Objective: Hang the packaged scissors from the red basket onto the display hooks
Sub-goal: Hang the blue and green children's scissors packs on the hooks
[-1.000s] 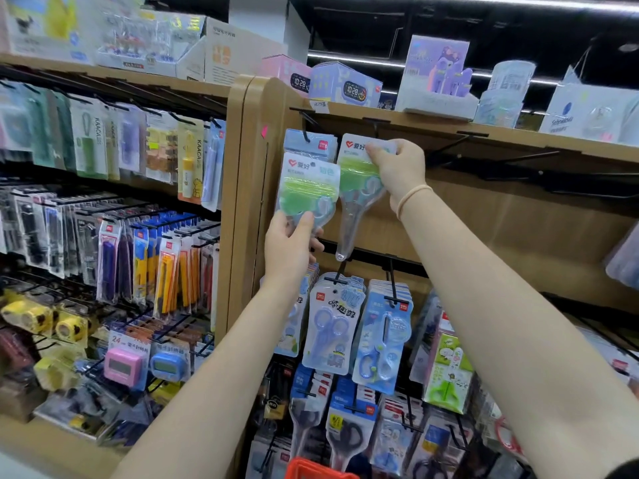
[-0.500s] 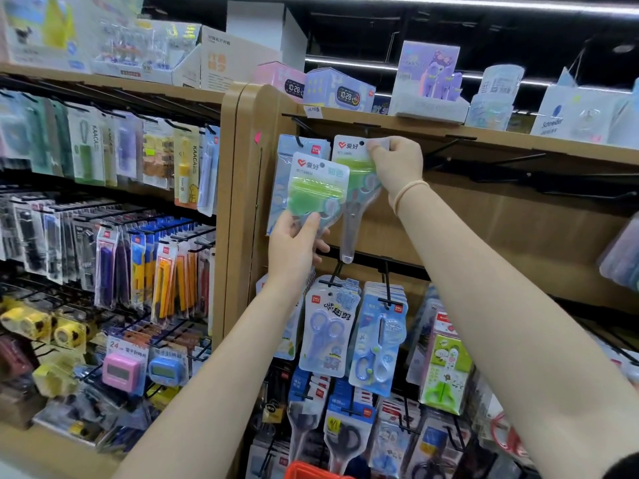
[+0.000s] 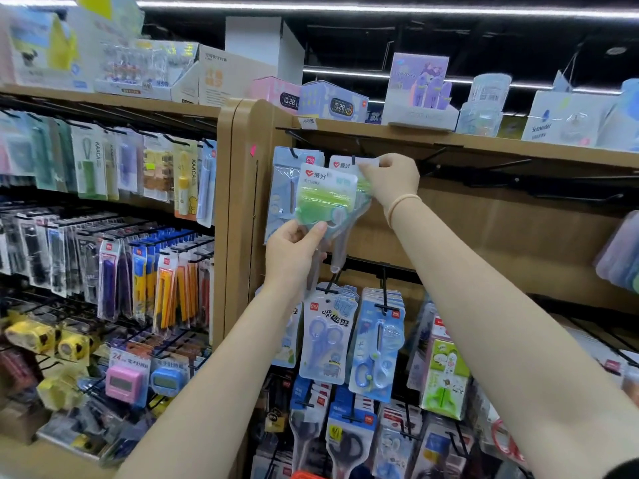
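Green-handled scissors pack (image 3: 326, 198) pinched low in our left hand (image 3: 294, 250); right hand (image 3: 390, 181) pinches the hung pack's (image 3: 345, 164) header at the hook (image 3: 353, 160), so we should align the hole before sliding.

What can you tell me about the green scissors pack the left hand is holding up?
The front scissors pack is a clear plastic blister on a pale card, with a red heart logo at its top left and green scissor handles showing through. It stands nearly upright, overlapping a matching pack behind it. The left hand pinches its lower edge from below. It does not look hung on a hook yet.
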The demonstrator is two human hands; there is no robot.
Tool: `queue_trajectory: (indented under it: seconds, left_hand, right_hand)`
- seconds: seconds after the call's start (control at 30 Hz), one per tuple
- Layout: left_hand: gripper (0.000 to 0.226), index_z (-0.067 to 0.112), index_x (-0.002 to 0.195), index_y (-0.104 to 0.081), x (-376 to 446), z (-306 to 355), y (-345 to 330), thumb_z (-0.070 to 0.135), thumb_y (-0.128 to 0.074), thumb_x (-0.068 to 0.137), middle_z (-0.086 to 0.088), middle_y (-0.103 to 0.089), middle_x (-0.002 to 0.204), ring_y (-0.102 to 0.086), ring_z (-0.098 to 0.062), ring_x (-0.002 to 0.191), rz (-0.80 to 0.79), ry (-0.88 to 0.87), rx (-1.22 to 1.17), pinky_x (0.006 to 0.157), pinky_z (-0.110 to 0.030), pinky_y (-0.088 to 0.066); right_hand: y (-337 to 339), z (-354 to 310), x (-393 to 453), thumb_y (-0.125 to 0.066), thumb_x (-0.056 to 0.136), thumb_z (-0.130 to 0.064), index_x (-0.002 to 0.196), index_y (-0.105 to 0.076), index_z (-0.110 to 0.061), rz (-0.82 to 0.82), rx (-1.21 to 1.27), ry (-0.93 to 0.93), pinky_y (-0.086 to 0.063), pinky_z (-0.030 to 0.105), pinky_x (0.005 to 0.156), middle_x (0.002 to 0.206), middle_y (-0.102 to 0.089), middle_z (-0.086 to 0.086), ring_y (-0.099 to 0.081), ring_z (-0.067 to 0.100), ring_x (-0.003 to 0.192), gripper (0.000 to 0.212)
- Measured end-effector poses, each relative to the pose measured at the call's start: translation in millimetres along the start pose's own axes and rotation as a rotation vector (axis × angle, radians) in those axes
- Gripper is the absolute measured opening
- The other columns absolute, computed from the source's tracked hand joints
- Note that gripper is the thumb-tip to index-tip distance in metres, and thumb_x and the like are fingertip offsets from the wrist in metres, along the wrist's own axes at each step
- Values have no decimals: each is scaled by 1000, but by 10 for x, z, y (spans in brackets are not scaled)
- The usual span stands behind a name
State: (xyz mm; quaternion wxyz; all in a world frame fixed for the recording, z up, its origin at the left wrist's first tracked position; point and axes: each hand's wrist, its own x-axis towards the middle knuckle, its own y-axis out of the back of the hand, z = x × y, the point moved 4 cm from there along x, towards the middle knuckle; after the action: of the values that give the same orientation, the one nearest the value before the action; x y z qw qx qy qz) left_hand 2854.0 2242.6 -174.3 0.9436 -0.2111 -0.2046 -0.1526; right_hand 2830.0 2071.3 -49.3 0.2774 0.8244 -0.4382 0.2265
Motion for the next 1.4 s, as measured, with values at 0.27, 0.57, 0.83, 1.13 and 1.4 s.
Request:
queue_trajectory:
  seconds: [0.27, 0.57, 0.83, 1.13, 1.4]
  left_hand:
    - [24, 15, 117, -65, 140, 35, -130, 16, -74, 94, -4, -78, 105, -75, -19, 99, -27, 2, -10, 87, -33, -59]
    - [14, 21, 101, -65, 328, 111, -334, 19, -75, 92, -6, -78, 101, -74, -19, 91, -23, 44, 60, 77, -33, -58]
    - [25, 13, 115, -68, 417, 70, -383, 21, -75, 93, -6, -76, 106, -73, -20, 100, -21, 41, 75, 88, -35, -59]
    - [26, 12, 114, -68, 491, -49, -418, 23, -76, 92, -7, -77, 106, -74, -22, 101, -18, 58, 75, 94, -44, -59]
    - [72, 30, 153, -33, 542, -87, -377, 21, -73, 94, -1, -68, 82, -65, -8, 73, -11, -233, 350, 66, -13, -52]
  right_hand:
    - [32, 38, -271, -62, 96, -46, 91, -71, -5, -247, 142, -45, -49, 23, 48, 80, -72, 7, -68, 18, 64, 43]
    - [58, 6, -82, -67, 95, -33, 78, -69, -5, -122, 76, 61, -48, 30, 56, 71, -67, 3, -65, 15, 64, 33]
    - [24, 19, 6, -66, 95, -32, 88, -68, 5, -73, 80, 37, -54, 37, 64, 89, -72, 19, -72, 31, 81, 38]
    - [48, 23, 55, -64, 97, -30, 75, -63, -10, -74, -36, 102, -41, 15, 49, 68, -61, -2, -58, 3, 59, 30]
    - [73, 71, -65, -67, 95, -22, 122, -55, -16, 6, -168, 334, -41, 17, 61, 85, -56, -4, -54, 6, 73, 30]
